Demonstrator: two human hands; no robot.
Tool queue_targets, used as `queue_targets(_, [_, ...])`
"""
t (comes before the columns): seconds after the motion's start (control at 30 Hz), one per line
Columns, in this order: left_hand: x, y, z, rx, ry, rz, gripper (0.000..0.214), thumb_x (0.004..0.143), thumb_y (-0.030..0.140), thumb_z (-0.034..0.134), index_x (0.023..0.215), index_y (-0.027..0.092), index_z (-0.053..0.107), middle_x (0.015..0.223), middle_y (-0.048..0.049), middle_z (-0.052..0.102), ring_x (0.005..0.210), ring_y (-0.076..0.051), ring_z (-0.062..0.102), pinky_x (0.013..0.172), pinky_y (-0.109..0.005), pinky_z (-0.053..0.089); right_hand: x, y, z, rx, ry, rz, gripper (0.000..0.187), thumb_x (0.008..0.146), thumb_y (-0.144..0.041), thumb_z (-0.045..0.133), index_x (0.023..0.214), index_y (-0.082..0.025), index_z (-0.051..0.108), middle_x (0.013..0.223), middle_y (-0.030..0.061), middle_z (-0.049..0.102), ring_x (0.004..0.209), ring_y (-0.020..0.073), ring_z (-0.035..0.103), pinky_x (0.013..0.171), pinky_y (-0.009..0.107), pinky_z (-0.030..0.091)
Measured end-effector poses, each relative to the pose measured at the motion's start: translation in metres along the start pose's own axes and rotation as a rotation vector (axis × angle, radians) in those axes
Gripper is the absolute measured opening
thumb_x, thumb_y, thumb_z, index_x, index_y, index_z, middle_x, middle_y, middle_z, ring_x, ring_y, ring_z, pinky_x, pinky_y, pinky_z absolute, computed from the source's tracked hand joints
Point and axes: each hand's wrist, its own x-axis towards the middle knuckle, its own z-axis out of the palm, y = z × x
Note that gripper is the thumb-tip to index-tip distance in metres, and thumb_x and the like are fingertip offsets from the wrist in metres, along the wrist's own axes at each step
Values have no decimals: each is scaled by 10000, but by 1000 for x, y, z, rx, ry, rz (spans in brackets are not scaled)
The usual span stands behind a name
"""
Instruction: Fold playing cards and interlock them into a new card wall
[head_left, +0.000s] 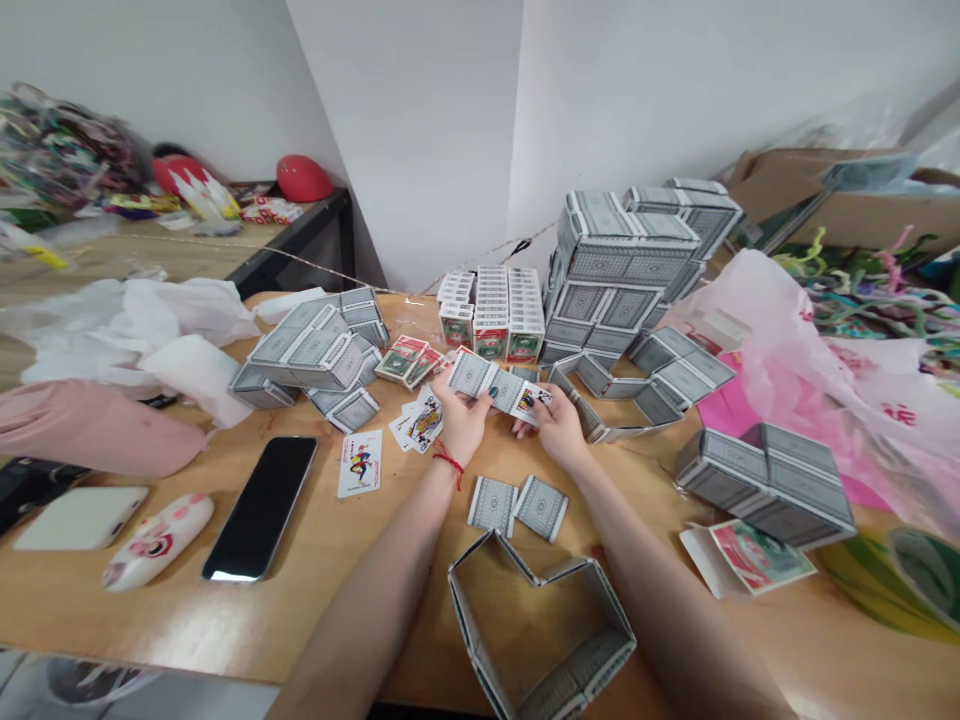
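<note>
Surface [337,540]: was backed by white wall [420,120]
Left grip [463,415], right grip [559,420]: were pinched on a card strip [505,388]
Heart-shaped frame [592,670]: was seen nearer than both grips

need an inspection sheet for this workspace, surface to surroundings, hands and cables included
surface: wooden tabletop, light glare at front left
work pieces: held playing cards; two face-down cards below; heart-shaped frame nearest the wearer
clutter: black phone at left, opened card box at right
left hand: grips the held cards' left end
right hand: grips their right end
cables: thin cord at back; type unclear
surroundings: pale wall, side table, cardboard box
</note>
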Motion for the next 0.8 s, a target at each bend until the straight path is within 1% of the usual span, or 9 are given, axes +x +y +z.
queue_targets(0.17, [1,-8,-2,65,3,46,689,667,146,620,1195,238,187,1168,-111,489,901,-155,589,689,-301,546,1,3,-2,45,-21,14,281,772,-410,498,933,-222,366,513,-60,589,438,136,599,421,238,490])
queue_targets(0.33, [1,-11,-1,121,11,86,681,677,124,600,1193,224,167,1172,-122,480,918,-144,580,736,-300,530,2,4,-1,67,-14,11,298,766,-410,505,944,-226,351,515,-64,590,431,137,598,411,236,486])
queue_targets(0.6, [-6,-5,5,151,-16,155,674,677,84,575,1185,203,149,1056,-101,526,851,-135,587,750,-302,512,1,2,-2,71,16,22,293,774,-409,493,951,-228,345,534,-58,598,445,140,604,438,255,506])
queue_targets(0.8, [-10,-1,8,198,-27,138,653,685,65,560,1176,192,148,1089,-118,515,897,-139,580,815,-316,487,0,0,-1,82,41,15,285,778,-403,491,947,-232,337,518,-68,575,433,145,601,421,258,506])
